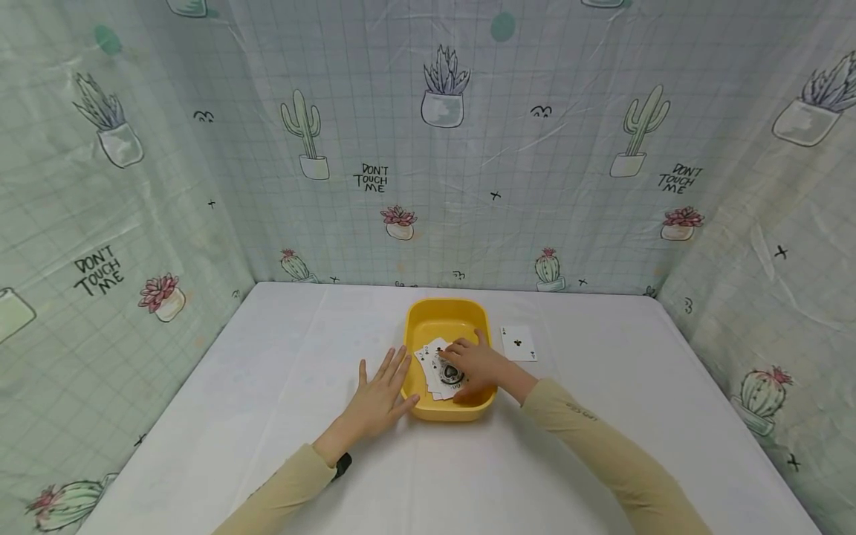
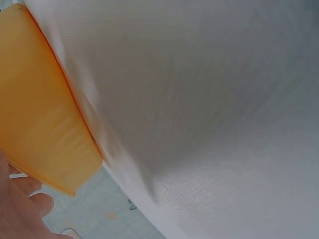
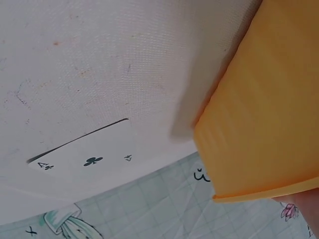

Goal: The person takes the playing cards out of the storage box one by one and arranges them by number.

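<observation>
Your right hand lies curled over the loose playing cards inside the yellow plastic tray at frame centre; whether it grasps them I cannot tell. Your left hand rests flat, fingers straight, against the tray's left side.

Soft, even light fills the scene, leaving only faint shadows beside the yellow tray on the table. The head view bends strongly at its edges. Both wrist views are close and slightly blurred, without glare.

yellow tray, white tablecloth, cactus-print backdrop
</observation>
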Available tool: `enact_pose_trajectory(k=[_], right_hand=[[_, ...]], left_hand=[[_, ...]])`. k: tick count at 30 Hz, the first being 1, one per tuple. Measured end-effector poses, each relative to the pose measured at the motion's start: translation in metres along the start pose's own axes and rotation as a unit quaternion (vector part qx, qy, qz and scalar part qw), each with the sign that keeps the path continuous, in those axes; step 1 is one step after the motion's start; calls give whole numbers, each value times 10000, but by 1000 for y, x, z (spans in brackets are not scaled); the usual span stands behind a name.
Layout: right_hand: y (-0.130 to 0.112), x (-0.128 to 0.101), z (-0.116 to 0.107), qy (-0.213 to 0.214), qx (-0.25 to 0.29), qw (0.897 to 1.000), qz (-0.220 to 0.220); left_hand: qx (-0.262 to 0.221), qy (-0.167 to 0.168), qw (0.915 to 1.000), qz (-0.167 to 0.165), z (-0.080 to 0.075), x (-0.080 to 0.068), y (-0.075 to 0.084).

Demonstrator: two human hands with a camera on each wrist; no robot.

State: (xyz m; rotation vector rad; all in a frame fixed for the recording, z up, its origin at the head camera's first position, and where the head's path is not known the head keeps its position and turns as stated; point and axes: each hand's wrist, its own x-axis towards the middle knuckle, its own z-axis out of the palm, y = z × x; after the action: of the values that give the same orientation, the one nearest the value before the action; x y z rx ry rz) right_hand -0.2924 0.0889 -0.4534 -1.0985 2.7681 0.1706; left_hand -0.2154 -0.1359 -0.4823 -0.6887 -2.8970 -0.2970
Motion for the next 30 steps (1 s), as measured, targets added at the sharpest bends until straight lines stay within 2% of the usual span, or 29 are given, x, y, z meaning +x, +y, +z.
enact_pose_trajectory(k=[10,17,30], right_hand=[[-2,2,-3,-116,-4,9999,92],[-1,5,-3,-131,-3,9998,118],[-1,5,2,252,337,9991,-76]], left_hand=[[-10,-187,9998,-49,-3,0,1],[-6,-200,9998,-56,-3,0,2],[5,-118,9999,-29,-2,0,2]])
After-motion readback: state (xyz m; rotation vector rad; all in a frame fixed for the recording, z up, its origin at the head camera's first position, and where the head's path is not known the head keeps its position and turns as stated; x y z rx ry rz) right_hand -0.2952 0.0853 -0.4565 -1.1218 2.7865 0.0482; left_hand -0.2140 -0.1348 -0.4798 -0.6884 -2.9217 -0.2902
